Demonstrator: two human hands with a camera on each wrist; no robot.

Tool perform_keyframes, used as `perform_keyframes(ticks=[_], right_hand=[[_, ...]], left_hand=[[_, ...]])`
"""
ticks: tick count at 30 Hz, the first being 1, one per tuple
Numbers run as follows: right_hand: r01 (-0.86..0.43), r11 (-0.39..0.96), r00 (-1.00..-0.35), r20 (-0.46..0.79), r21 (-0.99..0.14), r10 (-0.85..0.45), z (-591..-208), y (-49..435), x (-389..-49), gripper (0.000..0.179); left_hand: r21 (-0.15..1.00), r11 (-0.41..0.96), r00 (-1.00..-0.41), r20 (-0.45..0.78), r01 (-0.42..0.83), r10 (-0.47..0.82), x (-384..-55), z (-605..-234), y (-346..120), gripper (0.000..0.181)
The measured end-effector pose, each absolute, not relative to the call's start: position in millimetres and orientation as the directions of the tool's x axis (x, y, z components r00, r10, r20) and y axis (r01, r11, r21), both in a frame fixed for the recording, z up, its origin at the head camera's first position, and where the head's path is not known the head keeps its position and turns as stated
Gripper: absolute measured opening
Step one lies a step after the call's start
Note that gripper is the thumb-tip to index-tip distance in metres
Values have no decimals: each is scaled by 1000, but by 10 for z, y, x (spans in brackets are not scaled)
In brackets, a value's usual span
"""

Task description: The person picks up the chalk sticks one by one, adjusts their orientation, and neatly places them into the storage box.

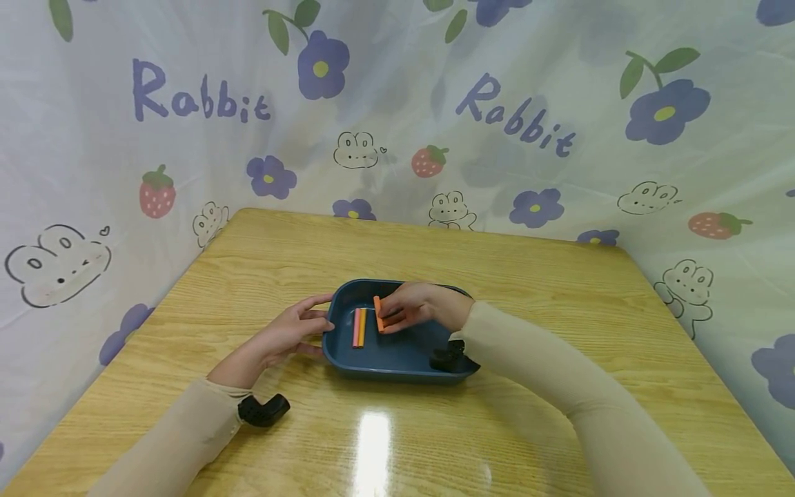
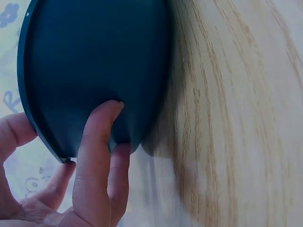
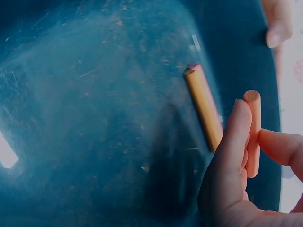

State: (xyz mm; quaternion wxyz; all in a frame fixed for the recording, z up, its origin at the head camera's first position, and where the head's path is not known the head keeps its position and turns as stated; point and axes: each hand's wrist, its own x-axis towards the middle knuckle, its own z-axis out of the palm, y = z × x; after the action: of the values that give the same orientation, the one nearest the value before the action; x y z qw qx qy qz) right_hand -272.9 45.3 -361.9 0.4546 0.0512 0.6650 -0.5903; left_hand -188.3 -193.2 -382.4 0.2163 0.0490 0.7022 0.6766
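A dark blue tray [image 1: 397,376] with rounded corners sits on the table. My left hand [image 1: 288,331] holds it by its left end, with a fingertip over the rim and other fingers [image 2: 92,161] against the outer wall. Above the tray floor my right hand [image 1: 422,307] pinches an orange chalk stick [image 3: 253,135] between thumb and fingers. To the left of it, a yellow chalk stick [image 1: 361,328] and a pink chalk stick [image 1: 356,328] lie side by side on the tray floor.
The wooden table [image 1: 435,442] extends around the tray on all sides. Behind it and at its sides hangs a white curtain [image 1: 397,103] printed with rabbits, flowers and strawberries. Black wrist mounts are on both sleeves; the right one [image 1: 448,356] overlaps the tray's front right corner.
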Motion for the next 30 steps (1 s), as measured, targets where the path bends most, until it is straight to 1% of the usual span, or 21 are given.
perform_keyframes(ticks=[2,5,9,16,21,26,30], right_hand=[[612,312,-572,-680,-726,-460,-3652,415,-2726,21],[616,339,-559,-698,-711,-448,-3685,365,-2716,24],[616,358,-557,-710,-701,-432,-3694,326,-2698,26],[635,334,-542,-710,-697,-450,-3689,296,-2686,27],[641,326,-535,-708,-695,-461,-3669,315,-2689,32],[621,305,-542,-676,-722,-499,-3606,364,-2693,42],[587,267,-563,-622,-764,-544,-3494,412,-2682,44]], left_hand=[[971,77,-902,-238,-225,361,-1884,-3828,-1931,66],[971,77,-903,-238,-225,358,-1884,-3833,-1929,66],[971,71,-902,-237,-227,362,-1887,-3840,-1926,67],[972,49,-902,-233,-231,363,-1897,-3849,-1931,66],[972,53,-902,-231,-228,365,-1902,-3845,-1929,65],[971,56,-899,-235,-231,368,-1897,-3836,-1929,66],[971,59,-901,-238,-233,363,-1891,-3837,-1935,66]])
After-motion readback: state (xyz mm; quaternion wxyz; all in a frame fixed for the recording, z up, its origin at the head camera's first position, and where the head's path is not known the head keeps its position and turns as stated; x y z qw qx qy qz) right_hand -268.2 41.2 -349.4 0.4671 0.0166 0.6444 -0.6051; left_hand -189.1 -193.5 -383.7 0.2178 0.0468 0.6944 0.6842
